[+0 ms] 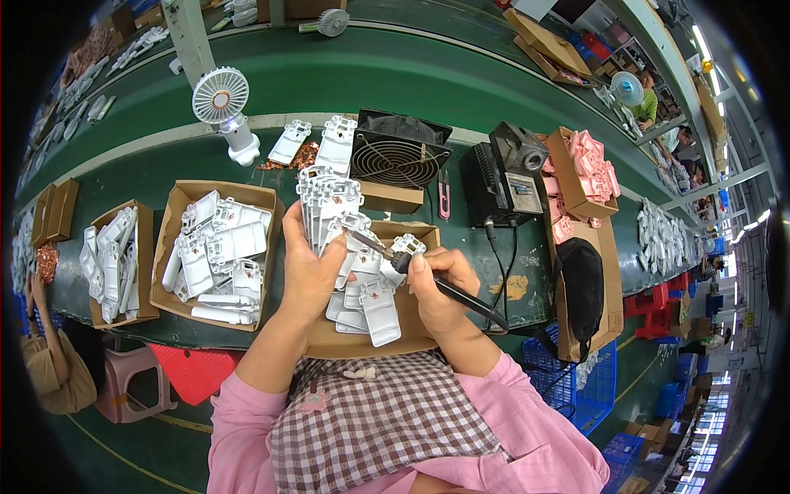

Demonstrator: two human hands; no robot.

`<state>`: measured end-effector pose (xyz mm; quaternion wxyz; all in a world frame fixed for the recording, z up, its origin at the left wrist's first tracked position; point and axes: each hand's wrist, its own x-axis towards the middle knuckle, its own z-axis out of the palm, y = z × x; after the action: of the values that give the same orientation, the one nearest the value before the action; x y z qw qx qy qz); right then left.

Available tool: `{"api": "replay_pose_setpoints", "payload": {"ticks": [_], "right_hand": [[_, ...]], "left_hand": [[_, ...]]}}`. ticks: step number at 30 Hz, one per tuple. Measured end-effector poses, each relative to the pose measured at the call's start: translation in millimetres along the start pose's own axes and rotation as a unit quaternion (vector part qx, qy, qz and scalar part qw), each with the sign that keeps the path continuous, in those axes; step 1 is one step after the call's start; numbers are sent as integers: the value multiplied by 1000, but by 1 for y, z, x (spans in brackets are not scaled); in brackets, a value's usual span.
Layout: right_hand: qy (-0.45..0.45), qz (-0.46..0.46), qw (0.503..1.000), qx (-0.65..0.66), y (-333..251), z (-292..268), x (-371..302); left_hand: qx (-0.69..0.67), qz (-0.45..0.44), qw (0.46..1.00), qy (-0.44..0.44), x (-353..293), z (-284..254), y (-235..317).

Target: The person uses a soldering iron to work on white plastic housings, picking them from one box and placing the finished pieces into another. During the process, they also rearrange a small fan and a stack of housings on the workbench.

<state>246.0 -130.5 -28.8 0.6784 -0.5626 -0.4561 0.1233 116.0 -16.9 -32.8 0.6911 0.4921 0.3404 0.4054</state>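
Observation:
My left hand (pixel 309 273) is closed round a fanned stack of white plastic housings (pixel 327 198) with small metal pieces in their ends. My right hand (pixel 444 288) grips a black soldering iron (pixel 473 303) like a pen. Its tip points left and meets, or nearly meets, the nearest housing of the stack. Another white housing end (pixel 407 244) shows beside my right fingertips; whether they touch it I cannot tell. Below both hands stands a cardboard box (pixel 329 344) with several loose white housings (pixel 378 313) in it.
To the left are two boxes of white housings (pixel 218 247) and a white fan (pixel 222 103). Behind my hands stands a black square fan (pixel 399 152). A black soldering station (pixel 506 181), its cable, pink tweezers (pixel 444 196) and a box of pink parts (pixel 586 177) lie right.

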Motion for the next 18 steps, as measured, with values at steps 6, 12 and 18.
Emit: {"api": "replay_pose_setpoints", "payload": {"ticks": [6,12,18], "right_hand": [[-2,10,1000,5,-1,1,1],[33,-30,998,46,7,-5,-6],[44,-70,990,116,5,-6,-5]], "left_hand": [[-20,-10,1000,-20,1,-4,-1],[-38,-27,999,-17,1,-5,3],[-142,-32,986,-81,1,-7,1]]}}
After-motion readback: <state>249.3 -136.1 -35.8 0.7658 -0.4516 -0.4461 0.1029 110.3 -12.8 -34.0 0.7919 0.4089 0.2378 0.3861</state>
